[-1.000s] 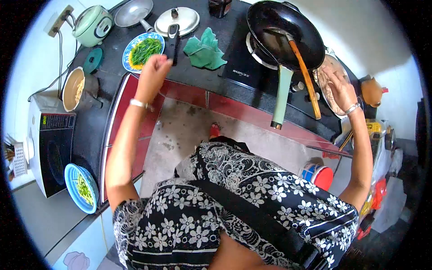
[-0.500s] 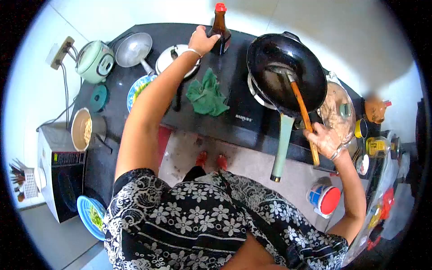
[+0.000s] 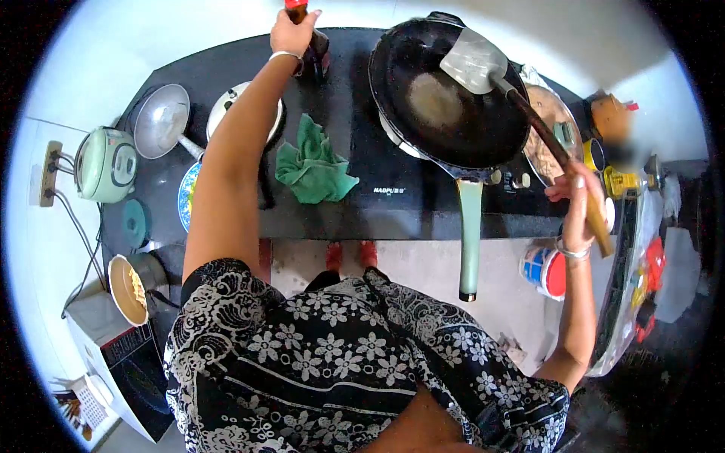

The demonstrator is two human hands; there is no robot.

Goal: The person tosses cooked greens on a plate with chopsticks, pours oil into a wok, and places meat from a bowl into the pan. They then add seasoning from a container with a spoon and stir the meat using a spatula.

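Observation:
At the far edge of the counter, my left hand (image 3: 294, 34) is closed around the upper part of a dark brown glass bottle (image 3: 317, 57) with a red cap. My right hand (image 3: 578, 208) grips the wooden handle of a wok spatula (image 3: 474, 62). The spatula's metal blade is raised over the right side of a black wok (image 3: 400, 98), which has a little liquid in its bottom. The wok sits on a black cooktop, its pale green handle (image 3: 470, 234) pointing towards me. A crumpled green cloth (image 3: 313, 162) lies left of the cooktop.
A white lid (image 3: 226, 113), a grey pan (image 3: 162, 121) and a green rice cooker (image 3: 106, 166) stand to the left. Nearer is a pot (image 3: 121, 283) with pale food. A glass lid (image 3: 555, 143) lies right of the wok; a red-lidded bucket (image 3: 544, 272) is on the floor.
The spatula has come up out of the wok, its blade now above the rim. My left hand has moved from the bottle's side to its neck. The whole view has shifted.

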